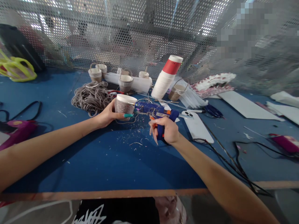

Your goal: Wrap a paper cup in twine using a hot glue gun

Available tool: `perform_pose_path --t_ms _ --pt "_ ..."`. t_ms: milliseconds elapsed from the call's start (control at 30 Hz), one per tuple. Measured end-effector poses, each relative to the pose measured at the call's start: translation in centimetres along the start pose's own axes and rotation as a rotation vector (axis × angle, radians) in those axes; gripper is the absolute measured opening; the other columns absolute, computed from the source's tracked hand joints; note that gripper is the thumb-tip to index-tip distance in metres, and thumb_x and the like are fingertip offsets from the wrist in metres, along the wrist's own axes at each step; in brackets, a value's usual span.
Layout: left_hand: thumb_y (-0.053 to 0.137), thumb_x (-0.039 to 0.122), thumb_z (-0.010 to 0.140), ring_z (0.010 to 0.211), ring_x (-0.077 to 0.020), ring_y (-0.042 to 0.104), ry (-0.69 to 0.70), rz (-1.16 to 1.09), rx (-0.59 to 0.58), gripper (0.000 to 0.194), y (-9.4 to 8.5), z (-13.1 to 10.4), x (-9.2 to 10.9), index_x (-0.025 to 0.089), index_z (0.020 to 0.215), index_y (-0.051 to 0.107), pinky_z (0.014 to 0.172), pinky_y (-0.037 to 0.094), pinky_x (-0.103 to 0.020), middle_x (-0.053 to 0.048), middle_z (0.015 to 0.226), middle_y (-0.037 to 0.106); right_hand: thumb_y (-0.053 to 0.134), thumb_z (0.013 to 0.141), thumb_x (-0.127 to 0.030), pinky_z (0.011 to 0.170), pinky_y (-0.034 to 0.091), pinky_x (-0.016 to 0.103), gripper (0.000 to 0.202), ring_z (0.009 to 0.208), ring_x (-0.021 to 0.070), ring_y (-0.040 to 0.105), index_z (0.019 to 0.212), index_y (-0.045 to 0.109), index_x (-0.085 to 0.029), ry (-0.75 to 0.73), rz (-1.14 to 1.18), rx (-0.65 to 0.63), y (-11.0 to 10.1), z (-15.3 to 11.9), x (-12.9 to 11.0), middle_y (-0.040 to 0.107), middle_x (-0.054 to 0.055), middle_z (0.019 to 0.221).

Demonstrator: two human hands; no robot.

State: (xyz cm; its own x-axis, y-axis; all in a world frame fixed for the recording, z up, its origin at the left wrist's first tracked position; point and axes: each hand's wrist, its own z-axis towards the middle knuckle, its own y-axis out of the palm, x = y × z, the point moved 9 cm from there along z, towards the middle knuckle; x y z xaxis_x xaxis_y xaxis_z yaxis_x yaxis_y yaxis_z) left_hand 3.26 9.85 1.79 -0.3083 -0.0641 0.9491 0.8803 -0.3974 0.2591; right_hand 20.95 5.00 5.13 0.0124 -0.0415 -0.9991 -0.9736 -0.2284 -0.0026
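My left hand (107, 114) is closed around a white paper cup (125, 105) whose side is wrapped in grey cord, with the thumb across its front. In my right hand (168, 130) is a blue glue gun (151, 109), gripped by its handle with fingers near the orange trigger. The gun's nozzle points left and is at the cup's right side; whether it touches cannot be made out. A loose strand of cord curves around beneath the cup. Behind my left hand lies a tangled pile of grey cord (90, 98).
Behind stand several cord-wrapped cups (125, 83) and a leaning stack of paper cups (163, 79). To the right are a white phone (198, 127), a white board (249, 105) and black cables (235, 165). A magenta glue gun (20, 132) lies at left.
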Motion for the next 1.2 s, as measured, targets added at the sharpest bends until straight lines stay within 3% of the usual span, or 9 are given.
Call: perform_pose_path --t_ms 333,1200 --pt "0.089 0.025 0.057 0.101 -0.0292 0.071 -0.032 -0.054 -0.020 0.073 0.38 -0.20 0.01 0.019 0.122 0.055 0.086 0.059 -0.041 -0.010 0.112 0.072 0.059 0.059 -0.039 0.031 0.041 0.024 0.023 0.032 0.0103 0.048 0.049 0.062 -0.019 0.001 -0.004 0.005 -0.22 0.05 0.13 0.053 -0.001 0.038" --pt "0.084 0.026 0.057 0.098 -0.0311 0.072 -0.074 -0.124 -0.045 0.062 0.72 -0.37 0.02 0.017 0.114 0.060 0.088 0.058 -0.046 -0.009 0.103 0.076 0.059 0.058 -0.041 0.037 0.040 0.027 0.026 0.034 0.0113 0.048 0.044 0.057 -0.020 0.002 -0.048 0.032 -0.58 0.30 0.02 0.049 0.000 0.038"
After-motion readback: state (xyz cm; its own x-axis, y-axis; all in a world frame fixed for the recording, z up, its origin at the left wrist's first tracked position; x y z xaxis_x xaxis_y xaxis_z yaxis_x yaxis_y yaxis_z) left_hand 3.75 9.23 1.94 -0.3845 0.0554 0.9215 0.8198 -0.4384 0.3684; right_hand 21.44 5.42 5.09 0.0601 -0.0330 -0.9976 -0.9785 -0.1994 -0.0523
